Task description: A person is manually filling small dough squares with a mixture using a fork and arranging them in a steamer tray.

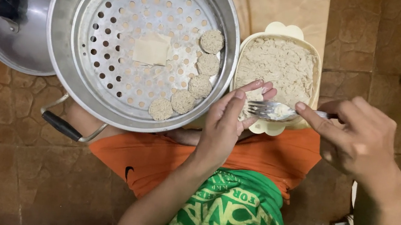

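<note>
Right hand (361, 143) pinched shut on a thin metal fork (274, 111) bearing soft, sticky pale minced filling (280, 111), at three o'clock from the round perforated steamer pot (58, 64). Left hand (227, 124) loosely cupped, fingertips (259, 87) touching the lump, gripping nothing. Probably light and crumbly; best scooped from beneath over the cream plastic tub (281, 30).

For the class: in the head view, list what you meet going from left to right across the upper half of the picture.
Pot lid → steamer pot → square wrapper → round patties → cream tub of filling.

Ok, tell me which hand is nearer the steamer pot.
Left. The left hand is just beside the steamer pot's rim; the right hand, holding the fork, is beyond the tub.
</note>
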